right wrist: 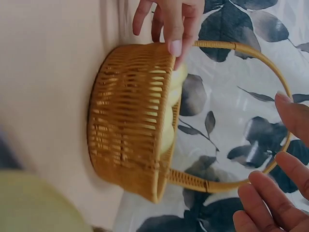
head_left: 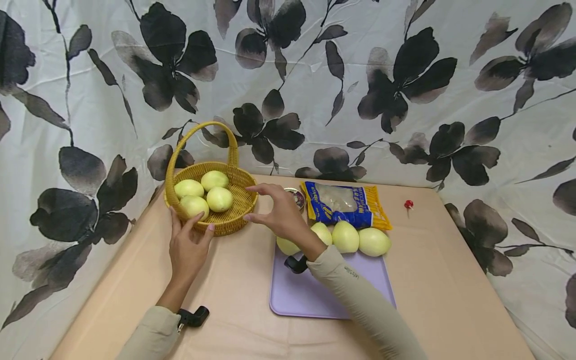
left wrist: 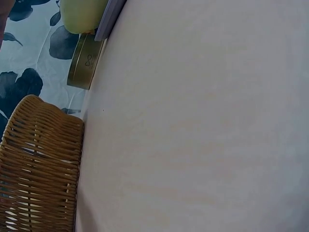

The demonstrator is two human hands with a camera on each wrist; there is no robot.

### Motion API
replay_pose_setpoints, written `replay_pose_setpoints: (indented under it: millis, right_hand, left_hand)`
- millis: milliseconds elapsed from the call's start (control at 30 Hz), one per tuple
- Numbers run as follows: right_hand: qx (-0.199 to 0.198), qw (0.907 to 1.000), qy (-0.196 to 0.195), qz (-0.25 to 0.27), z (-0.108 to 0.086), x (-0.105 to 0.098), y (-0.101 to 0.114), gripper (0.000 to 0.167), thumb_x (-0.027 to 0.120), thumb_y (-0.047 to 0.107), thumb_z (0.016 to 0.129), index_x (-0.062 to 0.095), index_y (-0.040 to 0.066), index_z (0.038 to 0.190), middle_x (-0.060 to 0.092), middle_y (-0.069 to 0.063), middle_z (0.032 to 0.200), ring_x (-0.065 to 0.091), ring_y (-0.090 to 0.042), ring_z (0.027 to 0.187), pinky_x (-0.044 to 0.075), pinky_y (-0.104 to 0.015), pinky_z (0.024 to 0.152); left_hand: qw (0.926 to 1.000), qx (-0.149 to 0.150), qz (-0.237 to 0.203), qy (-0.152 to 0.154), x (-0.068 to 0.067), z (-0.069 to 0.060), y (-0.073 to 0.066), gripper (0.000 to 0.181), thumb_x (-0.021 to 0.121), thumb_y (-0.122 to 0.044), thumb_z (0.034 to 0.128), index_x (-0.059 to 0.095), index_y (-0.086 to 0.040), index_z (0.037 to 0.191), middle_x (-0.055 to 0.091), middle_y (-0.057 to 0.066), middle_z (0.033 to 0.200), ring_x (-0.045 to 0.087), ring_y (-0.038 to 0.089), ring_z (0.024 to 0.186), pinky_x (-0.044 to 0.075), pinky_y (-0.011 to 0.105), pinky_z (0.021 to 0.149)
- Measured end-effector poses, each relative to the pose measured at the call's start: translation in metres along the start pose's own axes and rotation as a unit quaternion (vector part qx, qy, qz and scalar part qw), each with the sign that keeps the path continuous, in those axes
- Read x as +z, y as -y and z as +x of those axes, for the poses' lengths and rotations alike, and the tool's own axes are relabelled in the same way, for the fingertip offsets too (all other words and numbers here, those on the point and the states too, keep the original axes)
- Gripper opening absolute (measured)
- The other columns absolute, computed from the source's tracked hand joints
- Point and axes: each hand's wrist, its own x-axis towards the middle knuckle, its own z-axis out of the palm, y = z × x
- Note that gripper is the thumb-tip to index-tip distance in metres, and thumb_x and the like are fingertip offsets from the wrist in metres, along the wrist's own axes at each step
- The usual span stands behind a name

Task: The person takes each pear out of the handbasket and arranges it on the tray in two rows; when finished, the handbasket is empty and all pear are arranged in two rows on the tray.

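Observation:
A yellow woven basket (head_left: 231, 226) with a tall handle stands at the left of the table. Inside it lie several pale yellow-green round fruits (head_left: 220, 200). My left hand (head_left: 188, 250) rests its fingertips on the basket's near left rim; in the right wrist view its fingers (right wrist: 174, 29) hang fairly straight over that edge. Beside the basket's right rim is my right hand (head_left: 283, 212), thumb and index finger spread apart with nothing between them. More of the same fruits (head_left: 345, 237) sit in a row at the far end of a lilac tray (head_left: 310, 295), partly behind my right wrist.
Behind the tray lies a blue and yellow plastic bag (head_left: 339, 202). A round tin (head_left: 295, 197) stands left of it; its gold side (left wrist: 86, 63) shows in the left wrist view. Far right is a small red-headed object (head_left: 408, 204). A flowered cloth (head_left: 315, 75) hangs behind the table.

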Motion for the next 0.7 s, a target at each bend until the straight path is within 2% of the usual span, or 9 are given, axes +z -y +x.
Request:
replay_pose_setpoints:
  millis: [167,433,700]
  right_hand:
    - [-0.009,0.9999,0.004,0.009,0.018,0.020,0.003,0.065,0.095,0.027,0.081,0.070,0.017,0.139,0.073,0.000,0.139,0.064,-0.022,0.134,0.050,-0.041,0.113]
    - [0.011,0.9992,0.023,0.030,0.044,0.052,0.004,0.061,0.094,0.030,0.083,0.070,0.017,0.138,0.073,0.000,0.139,0.067,-0.022,0.130,0.052,-0.038,0.111]
    - [0.041,0.9972,0.024,0.058,0.063,0.078,-0.002,0.059,0.093,0.024,0.084,0.070,0.017,0.137,0.072,-0.003,0.139,0.068,-0.023,0.129,0.053,-0.038,0.111]
  left_hand:
    - [1.0000,0.002,0.002,0.000,-0.001,-0.001,0.000,0.049,0.079,-0.030,0.0975,0.069,-0.013,0.142,-0.001,0.007,0.179,0.016,0.043,0.164,0.026,0.071,0.124]
    - [1.0000,-0.002,0.009,0.000,-0.001,0.000,0.003,0.048,0.078,-0.030,0.0976,0.069,-0.013,0.142,-0.002,0.006,0.179,0.018,0.045,0.163,0.026,0.072,0.124]
    - [0.9999,-0.001,0.012,-0.001,0.000,0.001,0.001,0.048,0.079,-0.030,0.0972,0.070,-0.014,0.142,-0.001,0.006,0.179,0.019,0.045,0.163,0.028,0.073,0.122]
